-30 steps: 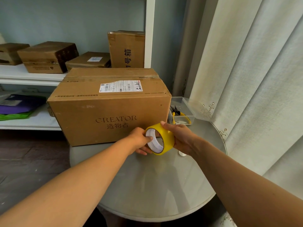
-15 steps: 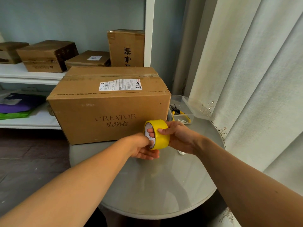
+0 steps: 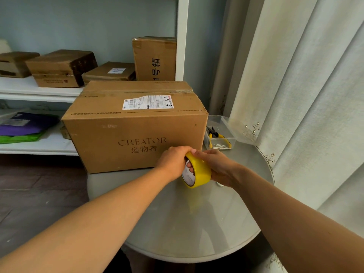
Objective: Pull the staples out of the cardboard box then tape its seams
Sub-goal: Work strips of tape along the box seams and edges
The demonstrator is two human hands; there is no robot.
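While both hands work the yellow roll of packing tape (image 3: 199,172) just before the brown cardboard box (image 3: 136,133) on the round grey table (image 3: 189,223): taping step, apparently. Left hand (image 3: 173,164) fingers hooked through core, right hand (image 3: 218,167) curled around rim. Next: find and peel the loose end.

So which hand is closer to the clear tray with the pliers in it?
Right. The right hand grips the tape roll just below the clear tray; the left hand holds the roll's far side, further from the tray.
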